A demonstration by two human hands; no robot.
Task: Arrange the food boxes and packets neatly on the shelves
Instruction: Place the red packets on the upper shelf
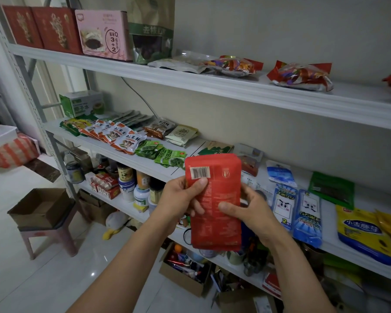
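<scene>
Left hand [182,195] and right hand [250,208] both gripped red packets [215,199], fingers curled round edges, near middle shelf [145,159].

Pink box [103,35] is showing "3+2", kraft bag [152,30] beside it is reading "去核", orange packets [127,141] are saying "松茸鲜", red packet [217,224] is carrying a barcode sticker.
</scene>
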